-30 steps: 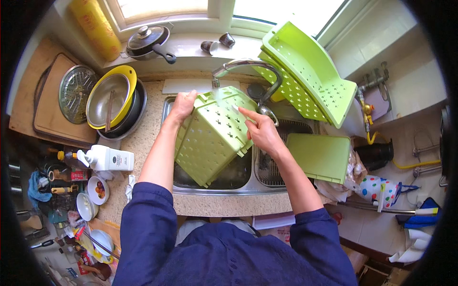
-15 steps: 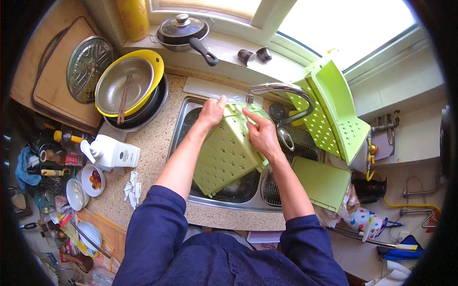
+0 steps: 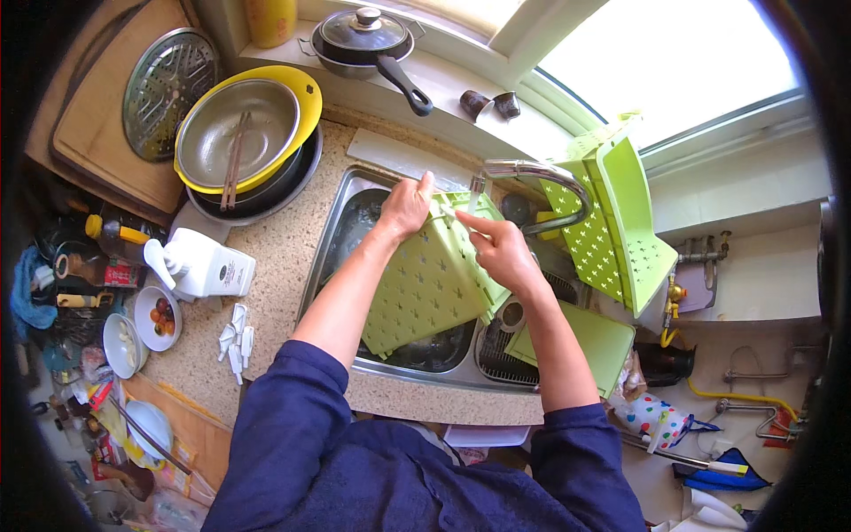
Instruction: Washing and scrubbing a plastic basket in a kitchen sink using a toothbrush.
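Note:
A light green plastic basket (image 3: 425, 288) with cross-shaped holes is tilted over the left sink basin (image 3: 352, 222), under the curved metal faucet (image 3: 581, 191). My left hand (image 3: 408, 206) is closed on its upper left edge, thumb pointing up. At the same upper edge, my right hand (image 3: 498, 248) has its fingers pinched, the index finger stretched along a small whitish thing (image 3: 448, 211) pressed to the rim. What that thing is cannot be made out. Water appears to run from the spout by the basket's far end. The basket hides much of the basin.
A second green perforated rack (image 3: 612, 213) stands at the right by the window, with a flat green tray (image 3: 585, 341) below. Nested bowls with chopsticks (image 3: 239, 146) and a white pump bottle (image 3: 208, 264) stand left. White clips (image 3: 235, 341) lie on the counter.
The view has shifted slightly. Both hands stay at the basket's upper edge, and the basket is tilted a little differently. A round drain shows beside my right forearm.

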Demonstrator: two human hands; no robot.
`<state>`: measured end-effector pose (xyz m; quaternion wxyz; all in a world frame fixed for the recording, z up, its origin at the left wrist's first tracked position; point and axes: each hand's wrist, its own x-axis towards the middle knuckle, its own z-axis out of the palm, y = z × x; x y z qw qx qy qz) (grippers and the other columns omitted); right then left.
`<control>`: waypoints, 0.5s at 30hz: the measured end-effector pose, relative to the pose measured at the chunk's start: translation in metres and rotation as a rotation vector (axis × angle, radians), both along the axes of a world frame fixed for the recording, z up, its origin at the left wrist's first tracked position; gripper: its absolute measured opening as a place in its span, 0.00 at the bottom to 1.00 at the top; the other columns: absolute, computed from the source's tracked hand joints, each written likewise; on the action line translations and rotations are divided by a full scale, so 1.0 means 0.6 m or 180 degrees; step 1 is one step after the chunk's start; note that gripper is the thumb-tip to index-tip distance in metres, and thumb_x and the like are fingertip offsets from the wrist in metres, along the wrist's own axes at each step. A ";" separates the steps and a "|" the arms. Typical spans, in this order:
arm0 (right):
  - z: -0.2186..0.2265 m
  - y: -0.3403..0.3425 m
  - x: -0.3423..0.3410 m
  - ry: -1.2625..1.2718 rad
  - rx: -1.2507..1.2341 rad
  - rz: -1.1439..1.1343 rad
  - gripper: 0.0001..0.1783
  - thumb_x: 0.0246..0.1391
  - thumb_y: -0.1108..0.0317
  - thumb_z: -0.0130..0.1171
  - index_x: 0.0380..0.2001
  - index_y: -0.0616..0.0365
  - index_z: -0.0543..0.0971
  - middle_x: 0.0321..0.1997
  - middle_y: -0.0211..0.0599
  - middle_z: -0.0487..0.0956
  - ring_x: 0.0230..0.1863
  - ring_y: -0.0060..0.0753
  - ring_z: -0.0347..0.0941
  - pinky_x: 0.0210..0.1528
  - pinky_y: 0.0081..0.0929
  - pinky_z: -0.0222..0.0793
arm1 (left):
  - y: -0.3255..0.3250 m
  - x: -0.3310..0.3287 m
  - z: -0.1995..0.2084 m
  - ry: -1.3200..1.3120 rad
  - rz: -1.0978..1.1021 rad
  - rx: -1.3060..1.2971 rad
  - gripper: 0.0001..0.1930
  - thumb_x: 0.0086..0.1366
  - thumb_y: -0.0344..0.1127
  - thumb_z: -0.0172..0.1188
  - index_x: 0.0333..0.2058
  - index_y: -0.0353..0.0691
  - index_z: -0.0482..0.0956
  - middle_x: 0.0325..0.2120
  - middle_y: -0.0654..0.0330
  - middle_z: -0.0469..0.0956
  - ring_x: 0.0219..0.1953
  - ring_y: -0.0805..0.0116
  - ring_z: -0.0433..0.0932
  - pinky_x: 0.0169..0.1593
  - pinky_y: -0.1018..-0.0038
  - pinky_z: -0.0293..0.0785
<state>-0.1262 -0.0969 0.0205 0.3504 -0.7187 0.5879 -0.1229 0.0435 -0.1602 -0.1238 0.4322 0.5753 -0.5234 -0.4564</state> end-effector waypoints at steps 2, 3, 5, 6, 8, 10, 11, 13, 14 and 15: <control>-0.006 0.001 -0.022 -0.0770 0.1100 -0.0717 0.21 0.61 0.70 0.51 0.57 0.48 0.76 0.20 0.33 0.77 0.20 0.20 0.70 0.23 0.22 0.65 | 0.014 -0.001 0.034 -0.0303 0.0019 0.0106 0.35 0.70 0.59 0.38 0.23 0.32 0.79 0.24 0.39 0.78 0.34 0.39 0.79 0.40 0.54 0.73; -0.019 0.009 -0.026 -0.1018 0.0992 -0.1073 0.22 0.63 0.69 0.49 0.60 0.47 0.73 0.18 0.30 0.74 0.19 0.16 0.67 0.20 0.18 0.60 | 0.019 0.000 0.048 -0.0629 0.0040 0.0207 0.34 0.69 0.59 0.39 0.23 0.33 0.80 0.24 0.40 0.78 0.34 0.40 0.79 0.39 0.54 0.73; -0.059 0.017 -0.040 -0.1433 0.0805 -0.1563 0.20 0.66 0.70 0.46 0.59 0.57 0.71 0.19 0.29 0.73 0.16 0.16 0.64 0.16 0.15 0.56 | 0.022 -0.008 0.056 -0.0635 0.0225 0.0144 0.34 0.68 0.60 0.40 0.24 0.35 0.81 0.24 0.41 0.79 0.33 0.40 0.79 0.38 0.54 0.73; -0.087 0.009 -0.050 -0.1428 0.0805 -0.1554 0.20 0.66 0.70 0.46 0.59 0.57 0.71 0.19 0.29 0.73 0.16 0.16 0.64 0.16 0.15 0.56 | 0.025 -0.010 0.057 -0.0665 0.0379 0.0099 0.33 0.68 0.61 0.41 0.25 0.37 0.82 0.24 0.42 0.79 0.33 0.41 0.80 0.38 0.54 0.73; -0.136 -0.015 -0.067 -0.2645 0.1041 -0.2241 0.16 0.67 0.69 0.45 0.51 0.68 0.73 0.24 0.34 0.76 0.18 0.18 0.67 0.17 0.16 0.59 | 0.023 0.000 0.053 -0.0570 0.0296 0.0124 0.33 0.67 0.62 0.42 0.26 0.38 0.82 0.25 0.43 0.79 0.33 0.41 0.80 0.38 0.54 0.73; -0.147 -0.043 -0.060 -0.2926 0.1010 -0.2269 0.16 0.68 0.69 0.42 0.45 0.75 0.70 0.35 0.45 0.77 0.29 0.27 0.76 0.25 0.19 0.72 | 0.017 0.006 0.047 -0.0491 0.0249 0.0145 0.32 0.67 0.63 0.42 0.27 0.40 0.83 0.25 0.43 0.80 0.33 0.41 0.80 0.38 0.54 0.73; -0.146 -0.050 -0.048 -0.3226 0.1074 -0.2304 0.17 0.68 0.69 0.40 0.47 0.76 0.69 0.40 0.49 0.76 0.36 0.33 0.77 0.33 0.23 0.76 | 0.017 0.006 0.043 -0.0484 0.0249 0.0108 0.32 0.67 0.63 0.42 0.28 0.40 0.83 0.25 0.43 0.80 0.34 0.41 0.79 0.38 0.54 0.73; -0.154 -0.063 -0.046 -0.3775 0.1201 -0.2147 0.17 0.67 0.71 0.38 0.49 0.79 0.66 0.49 0.60 0.73 0.50 0.48 0.76 0.54 0.37 0.77 | 0.015 0.004 0.036 -0.0464 0.0246 0.0076 0.33 0.67 0.64 0.42 0.28 0.40 0.84 0.25 0.43 0.80 0.34 0.40 0.79 0.39 0.54 0.73; -0.148 -0.065 -0.036 -0.3768 0.1229 -0.2127 0.17 0.67 0.71 0.38 0.49 0.79 0.66 0.49 0.60 0.73 0.50 0.48 0.76 0.54 0.37 0.77 | 0.015 0.009 0.036 -0.0392 0.0239 0.0077 0.33 0.67 0.64 0.42 0.29 0.40 0.84 0.26 0.43 0.80 0.35 0.40 0.79 0.39 0.55 0.73; -0.142 -0.066 -0.026 -0.3913 0.1395 -0.2345 0.17 0.67 0.72 0.39 0.49 0.79 0.66 0.50 0.61 0.73 0.51 0.50 0.75 0.56 0.38 0.76 | 0.016 0.013 0.035 -0.0316 0.0229 0.0076 0.33 0.67 0.64 0.41 0.29 0.40 0.84 0.26 0.43 0.80 0.35 0.40 0.79 0.40 0.55 0.73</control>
